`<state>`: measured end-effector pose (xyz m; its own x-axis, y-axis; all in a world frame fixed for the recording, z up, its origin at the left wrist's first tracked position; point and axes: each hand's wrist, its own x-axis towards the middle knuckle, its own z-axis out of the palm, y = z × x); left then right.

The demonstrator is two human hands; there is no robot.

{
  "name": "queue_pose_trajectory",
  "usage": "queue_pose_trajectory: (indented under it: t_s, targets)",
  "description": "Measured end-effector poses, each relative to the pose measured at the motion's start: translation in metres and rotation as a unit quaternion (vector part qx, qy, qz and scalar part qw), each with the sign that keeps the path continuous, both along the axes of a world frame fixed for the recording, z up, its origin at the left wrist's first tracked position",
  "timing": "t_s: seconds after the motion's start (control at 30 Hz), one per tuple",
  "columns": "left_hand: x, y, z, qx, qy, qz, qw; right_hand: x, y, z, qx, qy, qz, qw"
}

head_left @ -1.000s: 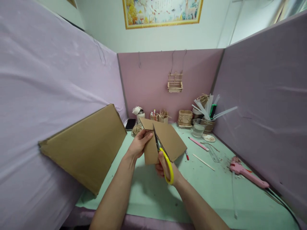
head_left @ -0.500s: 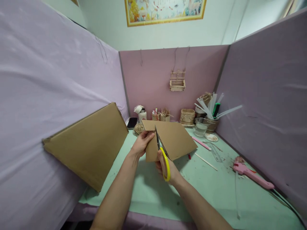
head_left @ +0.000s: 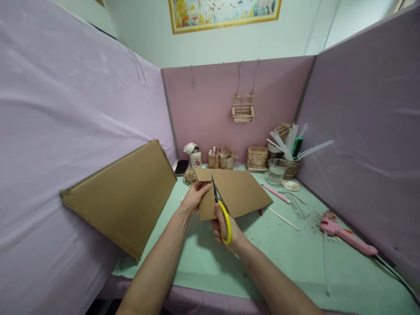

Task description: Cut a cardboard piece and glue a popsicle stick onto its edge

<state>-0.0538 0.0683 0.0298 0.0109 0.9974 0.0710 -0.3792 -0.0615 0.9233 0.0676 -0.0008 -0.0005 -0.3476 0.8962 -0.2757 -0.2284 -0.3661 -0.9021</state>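
Note:
My left hand (head_left: pixel 194 197) grips the left edge of a brown cardboard sheet (head_left: pixel 244 190), thumb on top. The sheet is held above the table, with a cut near its left side. In my right hand (head_left: pixel 225 229) is a pair of scissors (head_left: pixel 225 218) with yellow handles and dark blades. The blades point away from me and straddle the cardboard just right of my left thumb. Part of the lower blade is hidden beneath the sheet, as are some fingers of both hands.
A large cardboard panel (head_left: pixel 121 197) leans at the left. On the right lie a pink glue gun (head_left: pixel 348 238), a pink cutter (head_left: pixel 276 193) and a thin stick (head_left: pixel 284 218). Along the back stand a twine ball (head_left: pixel 190 176), a water cup (head_left: pixel 276 173) and a pot of glue sticks (head_left: pixel 291 168).
The camera view has shifted slightly. The far edge of the cardboard sits a little lower, while both hands keep their hold and the scissors stay at nearly the same spot.

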Motion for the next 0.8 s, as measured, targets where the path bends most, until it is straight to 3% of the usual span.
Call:
queue_pose_trajectory:
  t_s: [0.33, 0.5, 0.6, 0.7, 0.8]
  targets:
    - [-0.002, -0.005, -0.009, -0.036, 0.057, -0.053, 0.996, 0.009, 0.013, 0.002, -0.009, 0.002, 0.002, 1.000]
    - [-0.040, -0.027, -0.004, -0.077, 0.097, -0.110, 0.986, 0.007, 0.018, -0.006, -0.065, 0.008, 0.031, 0.997]
    - [-0.059, -0.035, -0.002, -0.064, 0.077, -0.090, 0.991, 0.007, 0.019, -0.008, -0.115, 0.024, 0.076, 0.990]
    - [-0.062, -0.031, -0.004, -0.044, 0.033, -0.025, 0.998, 0.012, 0.017, -0.008, -0.194, 0.080, 0.167, 0.963]
    - [-0.059, -0.020, -0.009, -0.048, -0.007, 0.042, 0.998, 0.016, 0.008, -0.010, -0.279, 0.165, 0.262, 0.909]
